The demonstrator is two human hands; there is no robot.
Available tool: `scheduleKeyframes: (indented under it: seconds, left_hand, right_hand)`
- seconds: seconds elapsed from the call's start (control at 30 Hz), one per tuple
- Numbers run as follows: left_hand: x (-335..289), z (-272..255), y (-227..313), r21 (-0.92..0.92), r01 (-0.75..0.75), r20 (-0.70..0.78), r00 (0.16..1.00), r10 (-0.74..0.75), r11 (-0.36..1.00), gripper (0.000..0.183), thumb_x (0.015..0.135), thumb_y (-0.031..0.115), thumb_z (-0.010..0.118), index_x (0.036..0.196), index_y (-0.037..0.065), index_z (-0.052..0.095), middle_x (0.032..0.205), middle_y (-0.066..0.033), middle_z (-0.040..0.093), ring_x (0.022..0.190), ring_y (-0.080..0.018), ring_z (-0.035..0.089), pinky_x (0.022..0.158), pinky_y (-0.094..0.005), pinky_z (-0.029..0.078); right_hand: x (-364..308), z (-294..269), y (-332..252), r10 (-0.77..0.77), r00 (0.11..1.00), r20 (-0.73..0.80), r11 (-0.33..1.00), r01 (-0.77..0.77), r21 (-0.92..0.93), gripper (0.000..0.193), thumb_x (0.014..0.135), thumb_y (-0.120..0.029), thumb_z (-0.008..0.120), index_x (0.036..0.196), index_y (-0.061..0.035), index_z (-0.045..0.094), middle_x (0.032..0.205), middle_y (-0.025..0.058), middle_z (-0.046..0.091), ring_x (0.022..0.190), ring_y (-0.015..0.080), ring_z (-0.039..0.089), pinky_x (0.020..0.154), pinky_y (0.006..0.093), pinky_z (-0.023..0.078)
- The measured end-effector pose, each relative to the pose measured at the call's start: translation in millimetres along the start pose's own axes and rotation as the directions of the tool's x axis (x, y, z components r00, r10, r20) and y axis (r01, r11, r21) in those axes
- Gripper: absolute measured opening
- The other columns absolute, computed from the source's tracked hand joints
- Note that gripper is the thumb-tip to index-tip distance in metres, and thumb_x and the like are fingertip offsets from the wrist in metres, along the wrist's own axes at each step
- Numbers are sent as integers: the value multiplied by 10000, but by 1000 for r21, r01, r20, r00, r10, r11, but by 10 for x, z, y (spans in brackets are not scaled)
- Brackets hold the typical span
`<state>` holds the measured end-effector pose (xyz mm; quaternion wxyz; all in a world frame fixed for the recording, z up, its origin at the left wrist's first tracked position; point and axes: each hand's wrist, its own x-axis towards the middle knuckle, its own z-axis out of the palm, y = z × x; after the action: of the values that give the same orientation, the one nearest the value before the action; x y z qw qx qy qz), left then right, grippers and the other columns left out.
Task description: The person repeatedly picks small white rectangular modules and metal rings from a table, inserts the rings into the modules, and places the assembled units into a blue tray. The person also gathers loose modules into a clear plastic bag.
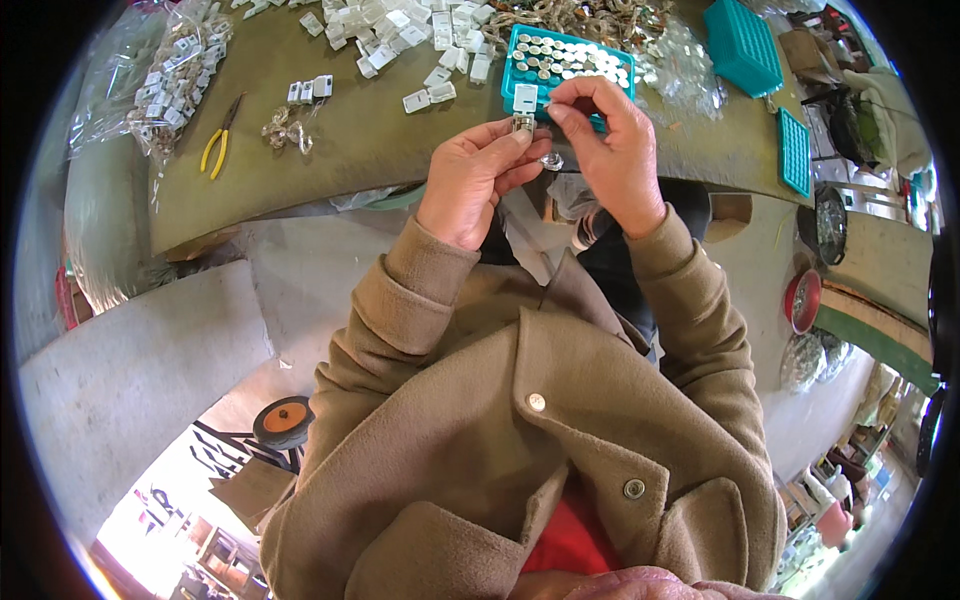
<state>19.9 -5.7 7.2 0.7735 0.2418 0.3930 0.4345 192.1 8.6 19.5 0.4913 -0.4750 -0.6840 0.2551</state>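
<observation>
My left hand [474,172] grips a small white plastic case [525,98] between thumb and fingers, its lid standing up. Close by on the right, my right hand [615,145] has thumb and forefinger brought together at the case's edge. Whatever they pinch, if anything, is too small to make out. A shiny, clear coiled bit [551,161] hangs just below my left fingertips. Behind both hands lies a teal tray [508,84] with many round silver discs like button cells in its pockets.
White plastic cases [385,30] are heaped at the far side of the table [330,150]. Yellow-handled pliers [217,150] and a small wire bundle [287,132] lie to the left, near a bag of cases [180,90]. Stacked teal trays [745,50] stand at the right.
</observation>
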Motion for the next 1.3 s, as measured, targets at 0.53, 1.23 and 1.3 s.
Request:
scheduleKeyframes:
  seconds: [0.53, 1.23, 1.3]
  left_hand:
    - [-110, 100, -410, 40, -129, -27, 991, 130, 991, 333, 924, 47, 673, 1247, -25, 636, 1106, -81, 696, 953, -140, 680, 836, -255, 578]
    - [-179, 10, -306, -173, 172, 188, 972, -139, 970, 329, 1015, 201, 577, 1291, 22, 567, 1088, -105, 698, 914, -115, 695, 730, -221, 578]
    - [-134, -64, -300, -268, 274, 252, 945, -208, 924, 305, 1018, 205, 572, 1270, 33, 560, 1091, -114, 691, 867, -85, 683, 647, -185, 559]
  right_hand:
    - [-314, -126, -8, -285, 949, 133, 915, 311, -258, 131, 806, 33, 644, 906, -50, 626, 905, 80, 664, 834, 289, 627, 767, 367, 487]
    - [-404, -68, -117, 424, 866, 266, 770, -499, 397, 253, 1018, -159, 533, 1046, 33, 694, 932, 71, 709, 800, 114, 644, 669, 260, 511]
    - [-398, -117, -127, 454, 814, 361, 644, -580, 499, 281, 1016, -163, 517, 1082, 55, 680, 1010, 140, 723, 849, 142, 673, 744, 273, 547]
